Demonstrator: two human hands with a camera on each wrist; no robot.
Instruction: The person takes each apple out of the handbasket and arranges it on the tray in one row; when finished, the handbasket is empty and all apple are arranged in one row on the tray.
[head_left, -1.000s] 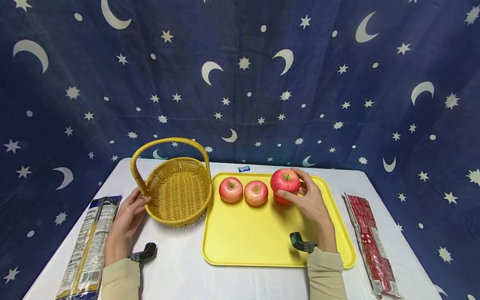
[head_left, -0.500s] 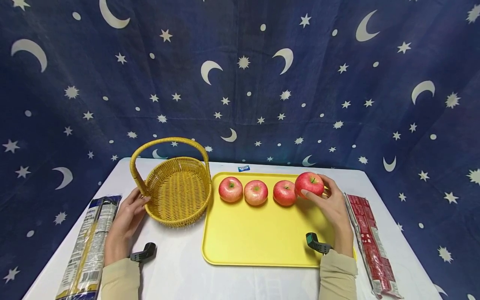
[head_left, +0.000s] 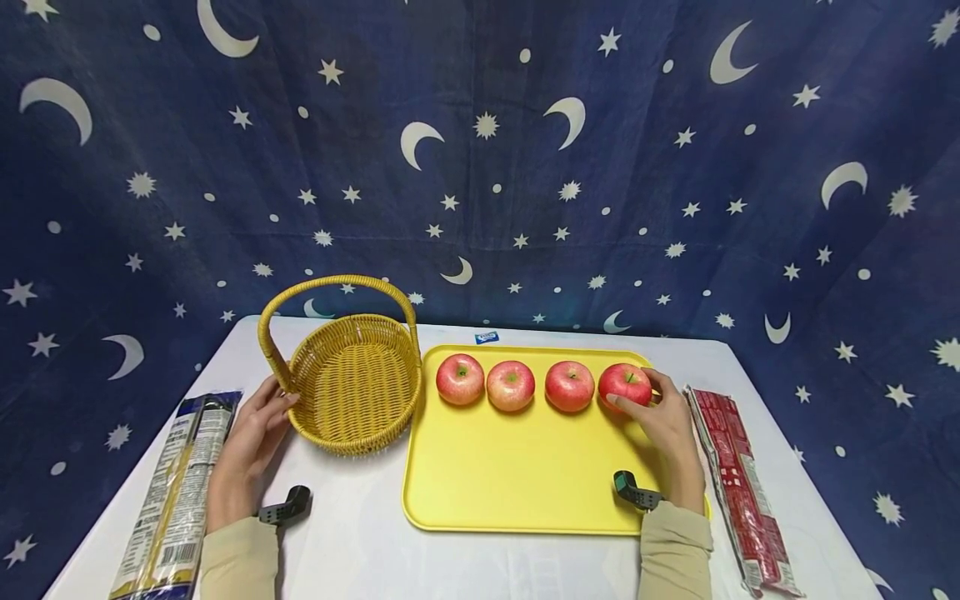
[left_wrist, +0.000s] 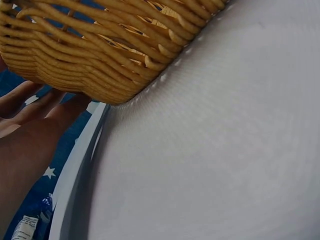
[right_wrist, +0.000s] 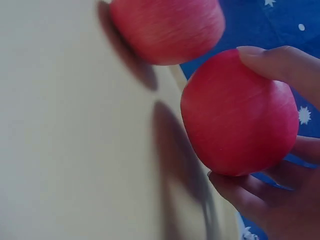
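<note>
In the head view my right hand [head_left: 667, 421] holds a red apple [head_left: 625, 386] at the right end of a row on a yellow tray [head_left: 517, 483]. The right wrist view shows the thumb on one side of this apple [right_wrist: 240, 112] and fingers on the other, close over the tray. To its left sit three more apples: a red one [head_left: 568, 386], a paler one [head_left: 511, 386] and another [head_left: 460, 379]. My left hand [head_left: 255, 437] grips the left side of a wicker basket [head_left: 352, 433] by its handle base, with no fruit inside. Its fingers lie along the woven wall [left_wrist: 90, 65] in the left wrist view.
A long clear-and-blue printed packet [head_left: 176, 500] lies at the table's left. Along the right side is a red packet [head_left: 742, 492]. A small blue wrapper [head_left: 487, 337] lies behind the tray, and a dark blue star-patterned cloth [head_left: 480, 167] hangs beyond the white table [head_left: 360, 533].
My right hand has carried the apple rightward from over the third apple and lowered it to the row's right end. The left hand and basket have stayed put.
</note>
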